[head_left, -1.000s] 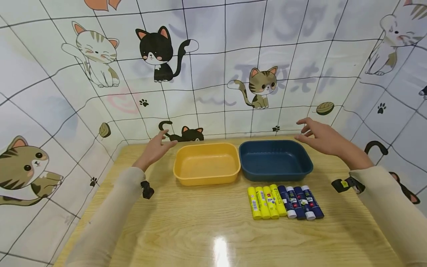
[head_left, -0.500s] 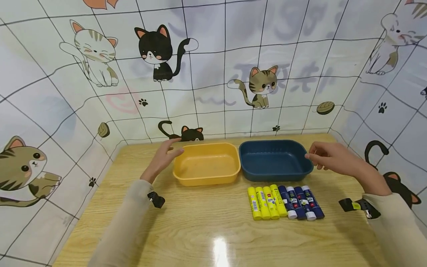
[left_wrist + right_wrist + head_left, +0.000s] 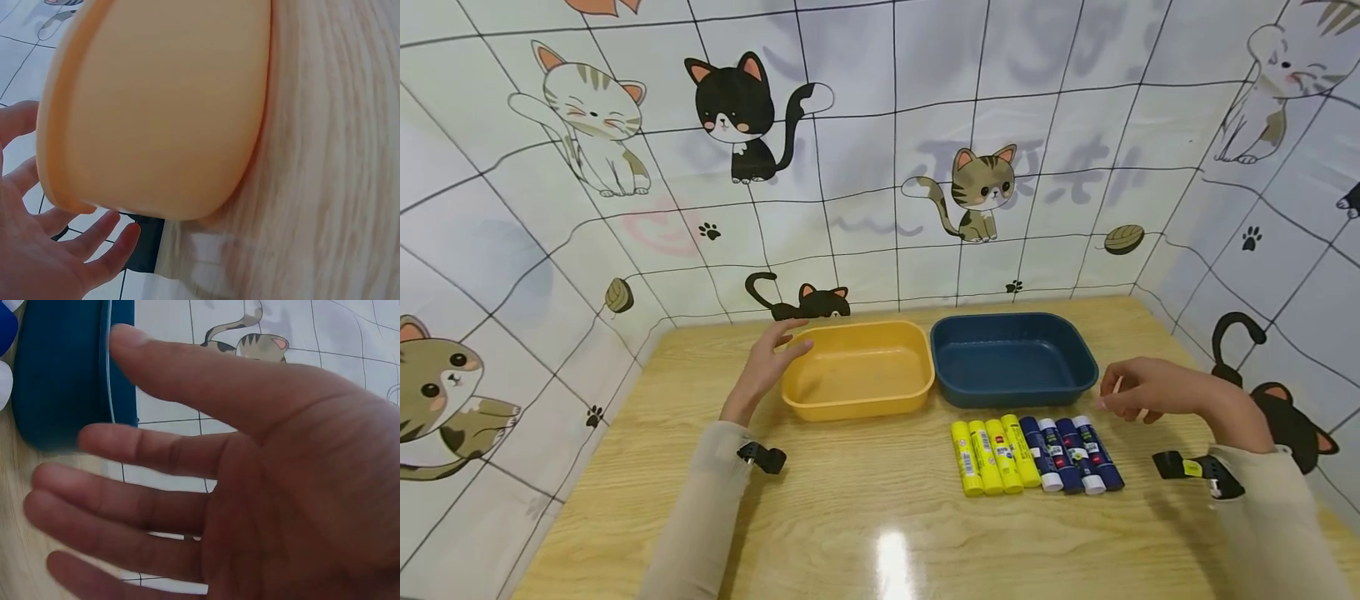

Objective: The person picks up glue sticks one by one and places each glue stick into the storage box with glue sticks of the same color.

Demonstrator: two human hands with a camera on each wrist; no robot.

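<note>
My left hand is at the left end of a yellow plastic tray, its fingers spread around the near corner of the rim; in the left wrist view the tray's wall fills the middle, and whether the fingertips touch it I cannot tell. My right hand hovers just right of a dark blue tray, holding nothing, its fingers loosely bent. Below the blue tray lies a row of glue sticks: several yellow ones on the left and several dark blue ones with white ends on the right.
Both trays stand side by side at the back of a wooden table. Behind and at both sides rises a white cloth wall printed with cats and grid lines. A black strapped camera sits on the right wrist.
My right hand has come down and toward me, from above the blue tray's far right corner to beside its right end. The left hand has moved right, up to the yellow tray.
</note>
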